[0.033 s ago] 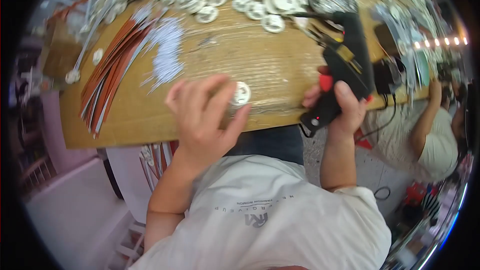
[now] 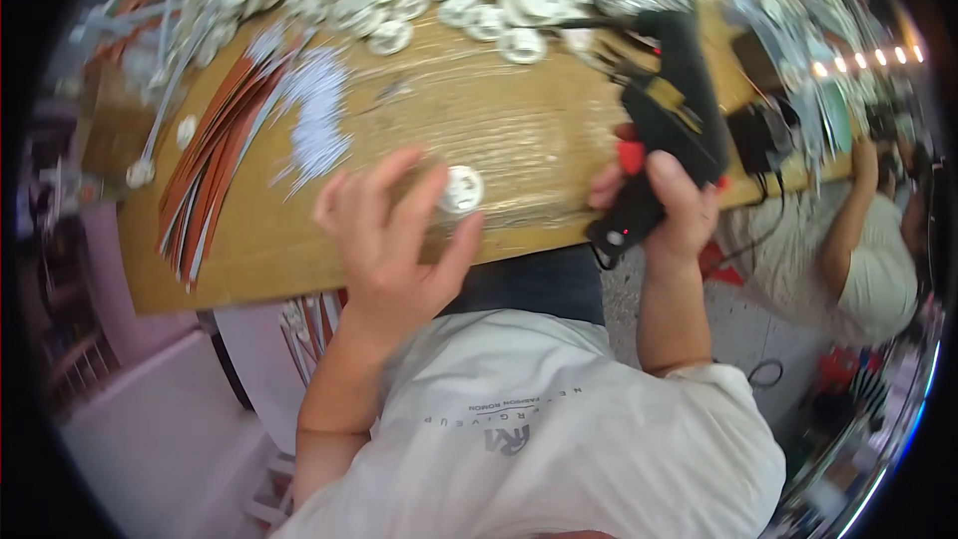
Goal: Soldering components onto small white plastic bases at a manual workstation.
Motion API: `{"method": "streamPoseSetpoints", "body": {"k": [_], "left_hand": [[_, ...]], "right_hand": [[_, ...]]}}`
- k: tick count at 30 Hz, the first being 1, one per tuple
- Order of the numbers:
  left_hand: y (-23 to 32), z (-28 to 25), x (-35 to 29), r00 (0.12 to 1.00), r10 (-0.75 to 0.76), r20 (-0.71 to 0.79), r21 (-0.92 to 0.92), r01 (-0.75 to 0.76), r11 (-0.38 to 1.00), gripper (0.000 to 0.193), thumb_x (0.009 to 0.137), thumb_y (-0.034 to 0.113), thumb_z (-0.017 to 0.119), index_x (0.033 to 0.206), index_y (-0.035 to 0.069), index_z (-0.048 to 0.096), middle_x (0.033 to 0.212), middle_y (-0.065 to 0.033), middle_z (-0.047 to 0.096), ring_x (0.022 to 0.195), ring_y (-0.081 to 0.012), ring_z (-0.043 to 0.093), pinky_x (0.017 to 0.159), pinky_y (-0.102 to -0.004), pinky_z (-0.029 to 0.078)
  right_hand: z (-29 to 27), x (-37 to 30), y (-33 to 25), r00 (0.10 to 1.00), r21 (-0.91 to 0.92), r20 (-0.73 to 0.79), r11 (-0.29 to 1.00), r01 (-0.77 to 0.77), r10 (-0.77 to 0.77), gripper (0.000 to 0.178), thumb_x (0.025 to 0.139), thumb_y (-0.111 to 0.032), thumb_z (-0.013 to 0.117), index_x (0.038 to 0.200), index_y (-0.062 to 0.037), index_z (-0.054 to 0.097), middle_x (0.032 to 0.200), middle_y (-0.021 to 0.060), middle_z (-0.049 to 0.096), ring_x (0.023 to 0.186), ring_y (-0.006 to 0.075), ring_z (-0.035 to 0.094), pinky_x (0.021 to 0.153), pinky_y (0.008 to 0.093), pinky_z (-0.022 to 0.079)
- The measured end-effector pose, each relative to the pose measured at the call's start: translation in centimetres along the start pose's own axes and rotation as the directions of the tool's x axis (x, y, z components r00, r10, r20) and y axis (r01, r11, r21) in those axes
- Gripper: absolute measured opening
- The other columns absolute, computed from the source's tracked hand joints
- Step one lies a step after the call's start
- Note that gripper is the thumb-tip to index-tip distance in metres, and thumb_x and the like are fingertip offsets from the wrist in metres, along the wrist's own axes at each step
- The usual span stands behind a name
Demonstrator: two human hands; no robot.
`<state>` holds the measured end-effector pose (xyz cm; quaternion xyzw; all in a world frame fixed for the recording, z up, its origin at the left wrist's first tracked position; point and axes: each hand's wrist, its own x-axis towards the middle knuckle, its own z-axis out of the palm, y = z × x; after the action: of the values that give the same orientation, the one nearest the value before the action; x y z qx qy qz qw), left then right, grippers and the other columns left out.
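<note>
White disc [image 2: 461,189], probably light, stiff and slippery: I am pinching its rim between left hand [image 2: 391,240] fingertips at the near table [image 2: 519,140] edge. Right hand [image 2: 671,208] is wrapping the black glue gun [image 2: 677,105] handle.

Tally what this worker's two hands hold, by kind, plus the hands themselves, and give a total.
Hands: 2, left hand and right hand
White round discs in hand: 1, disc
Black glue guns: 1, glue gun
Total: 4
</note>
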<state>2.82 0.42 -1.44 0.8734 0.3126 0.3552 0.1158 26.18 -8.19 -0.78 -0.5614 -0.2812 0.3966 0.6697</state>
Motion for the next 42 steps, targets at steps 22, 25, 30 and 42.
{"method": "streamPoseSetpoints", "body": {"k": [22, 25, 30, 42], "left_hand": [[15.8, 8.3, 31.7, 0.688, 0.379, 0.619, -0.252, -0.283, 0.925, 0.039, 0.087, 0.026, 0.078, 0.106, -0.007, 0.069, 0.08, -0.0201, 0.07, 0.076, -0.0282, 0.069, 0.071, -0.0395, 0.053], [18.5, 12.4, 33.0, 0.688, 0.419, 0.592, -0.255, -0.333, 0.908, 0.043, 0.087, 0.027, 0.079, 0.111, -0.007, 0.068, 0.075, -0.0184, 0.069, 0.075, -0.0236, 0.069, 0.07, -0.0382, 0.053], [20.6, 15.2, 33.6, 0.636, 0.371, 0.677, -0.313, -0.208, 0.927, 0.046, 0.087, 0.03, 0.08, 0.115, -0.005, 0.068, 0.085, -0.0168, 0.072, 0.082, -0.0225, 0.069, 0.075, -0.0371, 0.053], [21.1, 17.0, 33.0, 0.732, 0.337, 0.592, -0.277, -0.208, 0.938, 0.038, 0.094, 0.033, 0.074, 0.108, -0.002, 0.072, 0.093, -0.0102, 0.073, 0.079, -0.0172, 0.065, 0.075, -0.0317, 0.052]], "right_hand": [[-0.5, 0.7, 0.9, 0.974, 0.022, 0.154, 0.987, 0.162, -0.163, 0.023, 0.095, -0.023, 0.069, 0.086, -0.0017, 0.065, 0.064, 0.0029, 0.063, 0.058, 0.0109, 0.06, 0.055, 0.0307, 0.048], [-1.2, 0.9, 0.9, 0.967, -0.034, 0.194, 0.984, 0.173, -0.163, 0.02, 0.098, -0.02, 0.067, 0.089, -0.0021, 0.068, 0.071, 0.0013, 0.068, 0.063, 0.0073, 0.064, 0.058, 0.0261, 0.052], [-1.2, 1.1, 1.7, 0.958, 0.017, 0.205, 0.979, 0.202, -0.202, 0.02, 0.099, -0.021, 0.066, 0.091, -0.0025, 0.067, 0.071, -0.0002, 0.066, 0.062, 0.0062, 0.061, 0.057, 0.0262, 0.05], [-1.6, 0.9, 1.2, 0.933, 0.034, 0.26, 0.968, 0.248, -0.248, 0.021, 0.098, -0.019, 0.067, 0.086, -0.0027, 0.062, 0.067, -0.0015, 0.06, 0.061, 0.0059, 0.055, 0.055, 0.0282, 0.045]]}}
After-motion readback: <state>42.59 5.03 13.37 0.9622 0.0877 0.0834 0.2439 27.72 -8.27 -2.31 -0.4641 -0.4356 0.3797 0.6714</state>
